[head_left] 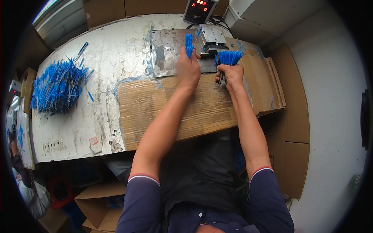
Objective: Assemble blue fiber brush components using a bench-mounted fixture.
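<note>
My left hand (189, 70) is closed around a small bunch of thin blue plastic sticks (189, 42), which point up and away from me. To its right, my right hand (233, 74) grips a larger bundle of wire-stemmed blue sticks (230, 57). Their blue ends fan out above the fist, and thin metal wires (222, 80) hang below it. Just beyond both hands sits a small metal fixture (212, 35), with one blue stick (199, 32) upright at its left side. The fixture's front is partly hidden by the right hand's bundle.
A large heap of blue wire-stemmed sticks (60, 86) lies on the left of the worn white table (105, 128), a pen (81, 49) behind it. Brown cardboard (155, 106) covers the near edge. A counter box (199, 11) with red digits stands at the back. Another person (33, 190) is at far left.
</note>
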Demonstrator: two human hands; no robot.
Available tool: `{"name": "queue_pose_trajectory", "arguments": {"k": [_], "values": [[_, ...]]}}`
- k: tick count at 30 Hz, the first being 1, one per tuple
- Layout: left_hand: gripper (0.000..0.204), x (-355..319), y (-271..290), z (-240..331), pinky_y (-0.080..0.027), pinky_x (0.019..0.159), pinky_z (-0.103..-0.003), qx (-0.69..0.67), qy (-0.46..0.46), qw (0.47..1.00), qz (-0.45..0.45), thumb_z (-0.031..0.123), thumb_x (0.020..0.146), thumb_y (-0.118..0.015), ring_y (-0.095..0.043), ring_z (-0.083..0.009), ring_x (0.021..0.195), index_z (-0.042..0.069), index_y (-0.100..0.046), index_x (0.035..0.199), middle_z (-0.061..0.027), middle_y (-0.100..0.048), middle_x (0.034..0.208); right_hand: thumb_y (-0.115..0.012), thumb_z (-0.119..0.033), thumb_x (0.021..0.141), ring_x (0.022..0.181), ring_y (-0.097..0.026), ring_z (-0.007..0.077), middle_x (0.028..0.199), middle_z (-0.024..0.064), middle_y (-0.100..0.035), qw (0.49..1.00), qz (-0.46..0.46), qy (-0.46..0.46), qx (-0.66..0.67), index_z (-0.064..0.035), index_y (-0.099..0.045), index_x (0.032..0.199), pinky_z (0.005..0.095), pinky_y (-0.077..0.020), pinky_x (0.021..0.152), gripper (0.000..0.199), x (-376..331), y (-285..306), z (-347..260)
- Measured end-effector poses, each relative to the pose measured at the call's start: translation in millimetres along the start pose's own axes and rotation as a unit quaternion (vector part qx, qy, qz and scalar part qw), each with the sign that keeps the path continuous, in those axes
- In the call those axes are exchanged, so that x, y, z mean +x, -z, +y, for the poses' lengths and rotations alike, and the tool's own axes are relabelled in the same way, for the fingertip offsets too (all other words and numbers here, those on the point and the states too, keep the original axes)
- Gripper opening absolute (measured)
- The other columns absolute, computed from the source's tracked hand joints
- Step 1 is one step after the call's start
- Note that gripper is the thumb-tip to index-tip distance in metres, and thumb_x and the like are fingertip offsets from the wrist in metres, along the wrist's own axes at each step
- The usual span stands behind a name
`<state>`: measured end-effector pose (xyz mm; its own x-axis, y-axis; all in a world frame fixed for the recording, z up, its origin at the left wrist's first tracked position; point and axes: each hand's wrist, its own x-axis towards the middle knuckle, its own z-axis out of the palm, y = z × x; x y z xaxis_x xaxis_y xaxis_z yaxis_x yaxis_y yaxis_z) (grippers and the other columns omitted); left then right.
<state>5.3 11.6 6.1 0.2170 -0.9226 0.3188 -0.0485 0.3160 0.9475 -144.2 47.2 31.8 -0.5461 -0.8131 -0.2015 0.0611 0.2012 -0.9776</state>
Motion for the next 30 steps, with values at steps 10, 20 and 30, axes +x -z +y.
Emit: {"name": "queue_pose_trajectory", "arguments": {"k": [10,20,30], "values": [[0.018,0,-1,-4,-0.049,0.065,-0.037,0.004,-0.009,1.0,-0.001,0.022,0.103,-0.056,-0.066,-0.0229,0.069,0.005,-0.061,0.105,-0.0068,-0.07,0.078,-0.065,0.011,0.072,0.048,-0.063,0.0225,0.06,0.0147,-0.062,1.0,0.02,0.005,-0.016,0.0069,-0.06,0.063,0.0337,-0.0509,0.039,0.011,6,-12,0],[0.013,0,-2,-14,-0.048,0.078,-0.049,0.175,-0.101,0.978,0.043,0.007,0.091,-0.058,-0.064,-0.0393,0.089,0.007,-0.059,0.103,-0.0146,-0.067,0.087,-0.069,0.006,0.077,0.054,-0.066,0.0248,0.068,0.0159,-0.065,0.992,0.027,-0.073,0.101,0.0068,-0.063,0.077,0.0363,-0.056,0.043,0.006,7,-11,-6],[0.016,-2,-5,-19,-0.046,0.077,-0.047,0.248,-0.182,0.948,-0.077,0.002,0.082,-0.057,-0.062,-0.0351,0.086,0.005,-0.059,0.098,-0.015,-0.066,0.087,-0.074,0.004,0.081,0.057,-0.067,0.0242,0.074,0.0151,-0.067,0.988,-0.045,-0.041,0.139,0.0053,-0.065,0.085,0.038,-0.0612,0.051,0.01,-5,5,4]]}}
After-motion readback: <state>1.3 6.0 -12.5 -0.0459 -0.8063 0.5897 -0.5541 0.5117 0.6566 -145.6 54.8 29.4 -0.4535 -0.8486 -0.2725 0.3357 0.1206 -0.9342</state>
